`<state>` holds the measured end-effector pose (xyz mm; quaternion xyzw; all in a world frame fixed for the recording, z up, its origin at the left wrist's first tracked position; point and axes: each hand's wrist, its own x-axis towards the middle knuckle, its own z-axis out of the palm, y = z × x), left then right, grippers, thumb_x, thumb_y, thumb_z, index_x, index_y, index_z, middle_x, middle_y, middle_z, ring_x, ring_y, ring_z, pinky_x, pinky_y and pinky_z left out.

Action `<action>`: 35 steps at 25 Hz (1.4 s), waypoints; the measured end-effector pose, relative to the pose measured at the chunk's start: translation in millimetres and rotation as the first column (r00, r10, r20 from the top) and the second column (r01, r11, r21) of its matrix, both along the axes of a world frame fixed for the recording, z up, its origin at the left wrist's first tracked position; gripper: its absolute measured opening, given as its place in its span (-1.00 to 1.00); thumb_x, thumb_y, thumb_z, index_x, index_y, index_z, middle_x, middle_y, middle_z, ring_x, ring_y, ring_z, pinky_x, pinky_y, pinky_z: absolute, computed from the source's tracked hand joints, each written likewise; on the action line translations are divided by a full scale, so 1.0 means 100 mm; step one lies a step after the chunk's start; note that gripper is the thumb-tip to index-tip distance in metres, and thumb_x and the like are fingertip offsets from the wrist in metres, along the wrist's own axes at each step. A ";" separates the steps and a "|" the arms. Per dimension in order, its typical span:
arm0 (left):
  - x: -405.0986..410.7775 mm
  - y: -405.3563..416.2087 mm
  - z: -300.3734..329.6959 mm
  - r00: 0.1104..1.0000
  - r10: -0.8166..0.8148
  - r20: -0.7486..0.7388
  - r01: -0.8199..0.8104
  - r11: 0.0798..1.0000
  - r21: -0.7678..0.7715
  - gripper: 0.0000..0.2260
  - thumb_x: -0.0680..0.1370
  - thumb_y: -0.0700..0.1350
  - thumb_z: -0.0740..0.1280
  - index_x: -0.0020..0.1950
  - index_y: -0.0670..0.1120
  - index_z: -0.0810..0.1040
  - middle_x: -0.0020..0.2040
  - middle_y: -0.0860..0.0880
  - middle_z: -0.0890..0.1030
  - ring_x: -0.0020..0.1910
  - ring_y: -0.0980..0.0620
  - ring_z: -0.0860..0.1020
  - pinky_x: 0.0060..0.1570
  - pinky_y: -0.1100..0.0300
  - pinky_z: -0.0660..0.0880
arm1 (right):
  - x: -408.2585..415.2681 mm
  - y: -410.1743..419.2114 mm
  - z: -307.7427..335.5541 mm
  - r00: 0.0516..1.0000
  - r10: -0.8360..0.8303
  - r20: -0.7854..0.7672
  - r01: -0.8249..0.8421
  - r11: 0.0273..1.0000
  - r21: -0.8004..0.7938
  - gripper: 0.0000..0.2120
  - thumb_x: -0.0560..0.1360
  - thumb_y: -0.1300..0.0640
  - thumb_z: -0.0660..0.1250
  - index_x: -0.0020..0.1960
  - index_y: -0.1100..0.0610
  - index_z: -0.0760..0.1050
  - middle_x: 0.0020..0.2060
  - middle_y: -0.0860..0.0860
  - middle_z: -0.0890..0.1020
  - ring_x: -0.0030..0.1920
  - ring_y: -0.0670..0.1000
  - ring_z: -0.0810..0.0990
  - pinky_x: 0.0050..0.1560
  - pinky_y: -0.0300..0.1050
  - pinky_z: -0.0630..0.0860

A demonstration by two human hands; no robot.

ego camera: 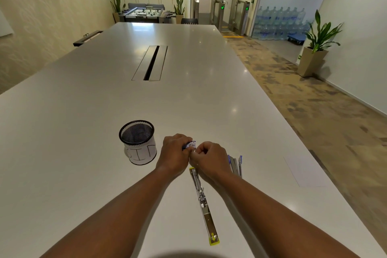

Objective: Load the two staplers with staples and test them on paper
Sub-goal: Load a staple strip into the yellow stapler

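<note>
A yellow stapler lies flipped fully open on the white table, running from near my hands toward the front edge. A blue stapler lies open just right of my right wrist, partly hidden by it. My left hand holds a small blue and white staple box. My right hand is closed with its fingertips pinched at the box's end; what they pinch is hidden. A white sheet of paper lies flat near the right table edge.
A black mesh pen cup with a handwritten paper label stands left of my left hand. A cable slot is set in the middle of the table. The right table edge drops to a carpeted floor.
</note>
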<state>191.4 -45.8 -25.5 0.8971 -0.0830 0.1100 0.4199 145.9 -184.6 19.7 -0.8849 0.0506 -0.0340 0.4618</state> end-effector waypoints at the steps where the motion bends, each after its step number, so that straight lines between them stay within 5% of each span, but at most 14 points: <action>1: -0.01 0.00 0.01 1.000 0.002 -0.005 -0.002 1.000 -0.008 -0.73 0.46 -0.03 0.39 0.15 0.04 0.69 0.03 0.14 0.61 0.16 -0.09 0.56 0.15 -0.08 0.55 | -0.01 -0.01 0.00 1.000 0.028 0.010 -0.028 0.999 -0.038 -0.79 0.38 0.06 0.43 -0.30 0.20 0.59 -0.36 0.11 0.65 -0.30 0.08 0.59 -0.27 -0.01 0.51; 4: -0.07 -0.01 0.04 1.000 0.012 -0.021 -0.014 0.998 -0.064 -0.72 0.53 -0.07 0.41 0.24 0.01 0.65 0.14 0.16 0.54 0.28 -0.05 0.49 0.24 0.02 0.53 | -0.02 -0.02 0.00 0.996 0.085 0.027 -0.081 0.986 -0.143 -0.80 0.37 0.11 0.44 -0.36 0.19 0.55 -0.44 0.05 0.56 -0.39 -0.02 0.46 -0.34 -0.11 0.35; 7: -0.16 -0.02 0.12 0.998 0.067 0.010 -0.066 0.996 -0.065 -0.73 0.59 -0.18 0.37 0.28 -0.06 0.63 0.17 0.13 0.48 0.30 -0.02 0.43 0.27 0.10 0.48 | -0.07 -0.02 0.02 0.995 0.102 0.020 -0.098 0.986 -0.137 -0.85 0.42 0.15 0.45 -0.32 0.12 0.62 -0.35 -0.02 0.66 -0.26 -0.05 0.58 -0.23 -0.14 0.46; 10: -0.32 -0.01 0.17 0.995 0.050 0.081 -0.043 0.995 -0.093 -0.80 0.61 -0.22 0.33 0.16 -0.03 0.68 0.10 0.06 0.59 0.17 0.01 0.52 0.20 0.10 0.48 | -0.19 -0.08 0.01 0.998 0.053 0.036 -0.053 0.998 -0.018 -0.83 0.44 0.12 0.43 -0.31 0.12 0.63 -0.37 -0.02 0.67 -0.28 -0.08 0.63 -0.16 -0.11 0.56; 14: -0.64 0.01 0.19 0.998 -0.042 0.048 0.049 0.987 -0.156 -0.78 0.62 -0.18 0.34 0.20 0.01 0.68 0.10 0.10 0.66 0.14 0.14 0.58 0.16 0.29 0.47 | -0.41 -0.15 0.07 0.996 0.059 0.062 -0.070 0.975 0.210 -0.85 0.49 0.15 0.45 -0.21 0.20 0.67 -0.41 0.00 0.60 -0.42 -0.19 0.49 -0.36 -0.36 0.43; 19: -0.95 -0.01 0.28 0.998 -0.063 0.014 0.064 0.978 -0.198 -0.87 0.59 -0.20 0.39 0.01 0.00 0.71 -0.10 0.12 0.69 -0.08 0.20 0.63 -0.09 0.38 0.53 | -0.60 -0.19 0.10 0.986 0.142 0.092 -0.161 0.951 0.265 -0.86 0.53 0.25 0.38 -0.16 0.23 0.68 -0.28 0.18 0.68 -0.35 -0.19 0.55 -0.29 -0.33 0.49; 24: -1.12 0.00 0.32 1.000 0.018 -0.016 -0.022 0.974 -0.226 -0.83 0.61 -0.20 0.35 -0.15 -0.04 0.63 -0.24 0.11 0.66 -0.22 0.27 0.58 -0.23 0.46 0.42 | -0.83 -0.26 -0.04 0.996 0.051 0.079 -0.069 0.968 0.242 -0.87 0.58 0.21 0.30 0.03 0.07 0.62 -0.14 0.00 0.68 -0.13 -0.08 0.63 0.00 -0.15 0.55; 27: -1.20 -0.01 0.32 0.998 0.007 -0.063 -0.021 0.973 -0.231 -0.80 0.63 -0.22 0.29 -0.18 -0.08 0.59 -0.29 0.08 0.62 -0.28 0.29 0.54 -0.28 0.45 0.38 | -1.05 -0.31 -0.13 0.992 0.076 0.101 -0.095 0.975 0.199 -0.86 0.50 0.01 0.33 0.03 -0.02 0.58 -0.21 -0.02 0.66 -0.20 -0.10 0.61 -0.07 -0.10 0.60; 30: -1.22 -0.01 0.33 0.993 -0.030 -0.115 0.002 0.972 -0.233 -0.81 0.61 -0.17 0.34 -0.20 -0.06 0.61 -0.33 0.05 0.61 -0.35 0.23 0.49 -0.29 0.35 0.42 | -1.17 -0.32 -0.19 0.974 0.169 0.149 -0.175 0.984 0.028 -0.63 0.37 -0.21 0.36 0.09 -0.05 0.56 -0.13 -0.10 0.64 -0.10 -0.09 0.63 -0.05 -0.12 0.61; 35: -1.09 0.10 0.44 0.978 -0.095 -0.186 0.073 0.990 -0.123 -0.86 0.57 -0.11 0.42 -0.18 -0.03 0.68 -0.27 0.05 0.67 -0.29 0.20 0.59 -0.20 0.25 0.50 | -1.19 -0.30 -0.20 0.961 0.194 0.197 -0.170 0.977 -0.132 -0.67 0.41 -0.07 0.44 0.13 -0.02 0.52 -0.13 -0.10 0.61 -0.14 -0.09 0.56 -0.08 -0.06 0.58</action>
